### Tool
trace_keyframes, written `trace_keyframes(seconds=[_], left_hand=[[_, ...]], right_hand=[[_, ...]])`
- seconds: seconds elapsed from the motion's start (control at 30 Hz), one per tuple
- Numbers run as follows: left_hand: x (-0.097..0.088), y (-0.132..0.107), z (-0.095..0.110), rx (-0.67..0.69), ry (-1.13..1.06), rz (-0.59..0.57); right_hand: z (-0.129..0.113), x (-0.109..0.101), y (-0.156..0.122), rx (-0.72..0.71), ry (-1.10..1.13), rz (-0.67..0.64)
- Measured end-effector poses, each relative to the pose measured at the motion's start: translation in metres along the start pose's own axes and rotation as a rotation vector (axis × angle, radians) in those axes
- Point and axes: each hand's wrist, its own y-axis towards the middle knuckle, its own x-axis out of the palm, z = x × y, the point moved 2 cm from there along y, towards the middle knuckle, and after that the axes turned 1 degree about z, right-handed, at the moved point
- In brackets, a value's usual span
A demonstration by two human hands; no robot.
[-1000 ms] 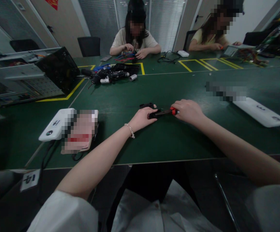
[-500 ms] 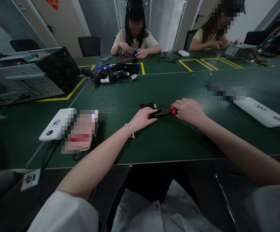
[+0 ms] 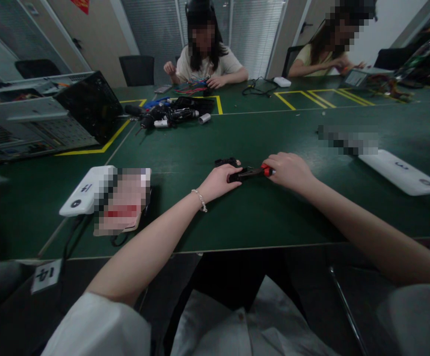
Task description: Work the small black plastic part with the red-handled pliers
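Observation:
My right hand (image 3: 287, 170) is closed around the red handles of a pair of pliers (image 3: 254, 172), whose dark jaws point left. The jaws meet a small black part (image 3: 236, 176), which my left hand (image 3: 220, 180) pinches between thumb and fingers. What kind of part it is, I cannot make out. Just beyond my left hand lies another small dark piece (image 3: 225, 162) on the green table (image 3: 274, 212). My fingers hide some of the black part and most of the handles.
White power banks lie left (image 3: 84, 190) and right (image 3: 402, 172), the left one beside a phone (image 3: 125, 200). An opened computer case (image 3: 40, 121) stands far left. A pile of black parts with an electric drill (image 3: 151, 117) lies ahead. Two people sit across the table.
My hands, the pliers and the black part stay almost in place; my right hand shifts very slightly. Across the table, one person's hand has lifted away from the wires.

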Motion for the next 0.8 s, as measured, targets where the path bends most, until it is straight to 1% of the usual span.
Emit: trace_keyframes(seconds=[0.27, 0.57, 0.7, 0.8], left_hand=[[-0.0010, -0.0007, 0.0013, 0.001, 0.003, -0.009], [0.0014, 0.0012, -0.0033, 0.027, 0.012, 0.010], [0.0020, 0.0012, -0.0029, 0.002, -0.006, 0.011], [0.0019, 0.0007, -0.0021, 0.009, -0.008, 0.013]], right_hand=[[0.0010, -0.0034, -0.0008, -0.050, -0.073, 0.023], [0.0035, 0.0037, -0.0003, -0.018, -0.011, -0.008], [0.0028, 0.0031, -0.0003, -0.019, 0.002, -0.005], [0.0021, 0.0013, -0.0006, -0.022, -0.011, -0.004]])
